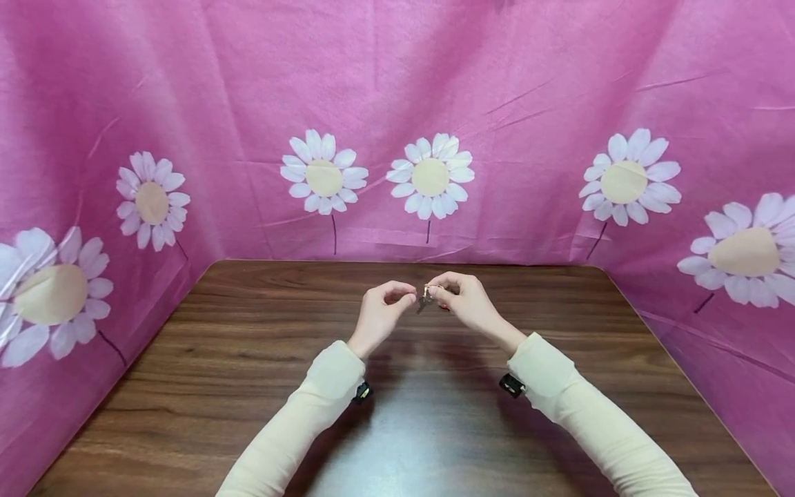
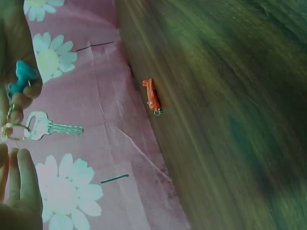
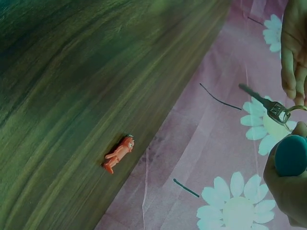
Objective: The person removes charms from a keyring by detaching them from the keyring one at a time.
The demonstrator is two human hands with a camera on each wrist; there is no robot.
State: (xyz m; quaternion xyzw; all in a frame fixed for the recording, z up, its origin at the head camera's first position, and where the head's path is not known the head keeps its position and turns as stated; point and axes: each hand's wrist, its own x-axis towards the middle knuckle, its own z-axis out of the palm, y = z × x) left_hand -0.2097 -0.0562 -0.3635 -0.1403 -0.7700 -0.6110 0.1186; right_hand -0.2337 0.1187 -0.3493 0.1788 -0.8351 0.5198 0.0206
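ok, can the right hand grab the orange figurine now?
Probably not without letting go: the right hand holds the teal charm, though the orange figurine lies uncovered on the table.

Silver key (image 2: 48, 127), toothed blade pointing down, bow looped on thin gold ring (image 3: 295, 108). Teal charm (image 3: 291, 155), rounded, gripped in right hand (image 1: 467, 301) just beside ring. All held above desk (image 1: 435, 435), near far edge's middle.

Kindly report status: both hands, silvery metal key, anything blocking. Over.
Right hand gripping rounded teal charm; left hand beside gold ring, contact unclear. Silvery metal key hanging from ring. No obstruction seen; small orange figurine on brown wooden table.
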